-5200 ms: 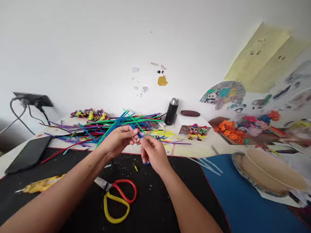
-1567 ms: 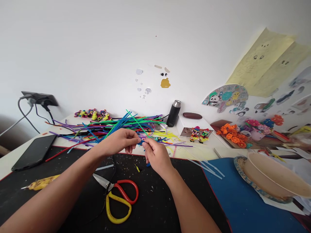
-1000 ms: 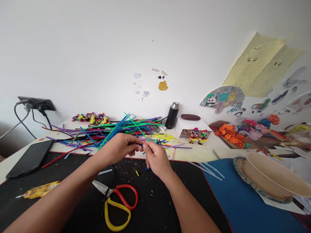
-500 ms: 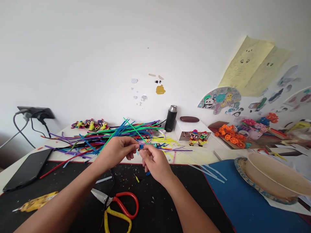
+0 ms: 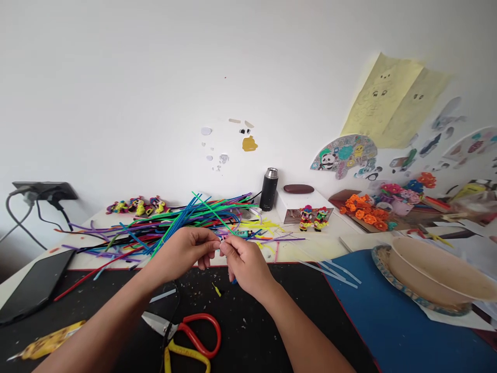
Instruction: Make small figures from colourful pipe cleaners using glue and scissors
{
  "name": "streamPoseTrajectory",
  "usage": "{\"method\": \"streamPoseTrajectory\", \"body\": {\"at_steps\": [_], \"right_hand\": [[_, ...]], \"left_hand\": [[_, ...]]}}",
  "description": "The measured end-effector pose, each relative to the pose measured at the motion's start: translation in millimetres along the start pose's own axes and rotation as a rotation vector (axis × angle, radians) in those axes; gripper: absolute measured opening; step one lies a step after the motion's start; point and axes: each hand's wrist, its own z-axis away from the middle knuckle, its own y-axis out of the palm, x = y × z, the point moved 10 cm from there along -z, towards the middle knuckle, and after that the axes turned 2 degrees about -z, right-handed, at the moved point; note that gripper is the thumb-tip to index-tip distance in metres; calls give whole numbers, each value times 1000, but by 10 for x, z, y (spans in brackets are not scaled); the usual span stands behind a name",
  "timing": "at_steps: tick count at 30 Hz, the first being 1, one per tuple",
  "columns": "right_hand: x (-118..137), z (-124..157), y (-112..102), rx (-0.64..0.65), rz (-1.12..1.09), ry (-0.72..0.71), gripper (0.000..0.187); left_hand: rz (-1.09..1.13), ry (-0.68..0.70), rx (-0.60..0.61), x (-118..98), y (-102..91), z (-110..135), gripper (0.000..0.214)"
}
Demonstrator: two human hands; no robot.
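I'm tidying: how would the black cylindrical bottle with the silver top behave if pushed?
The black cylindrical bottle would probably tip fairly easily, being tall and narrow. Its round body might roll once toppled. Its weight is unclear.

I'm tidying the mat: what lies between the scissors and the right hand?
In the head view, a small yellow scrap lies between the scissors and the right hand, on the black mat.
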Motion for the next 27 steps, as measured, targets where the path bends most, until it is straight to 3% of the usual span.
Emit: {"method": "streamPoseTrajectory", "body": {"at_steps": [4, 7, 11, 13, 15, 20, 27], "right_hand": [[-89, -15, 40, 10, -234, 57, 36], [-143, -41, -2, -34, -316, 87, 43], [-174, -70, -41, -68, -441, 126, 52], [-179, -75, -30, -62, -496, 145, 55], [-187, -75, -16, -53, -509, 159, 56], [-188, -66, -4, -5, -444, 166, 57], [-101, -44, -57, -24, -251, 51, 51]], "left_hand": [[75, 10, 46, -6, 51, -12, 45], [-6, 68, -54, -45, 31, -23, 42], [-355, 344, -261, -264, -9, 56, 28], [-490, 507, -302, -373, 34, 129, 29], [-539, 579, -310, -411, 58, 167, 29], [-482, 437, -297, -375, -4, 119, 27], [-357, 288, -186, -333, 23, 106, 34]]}}
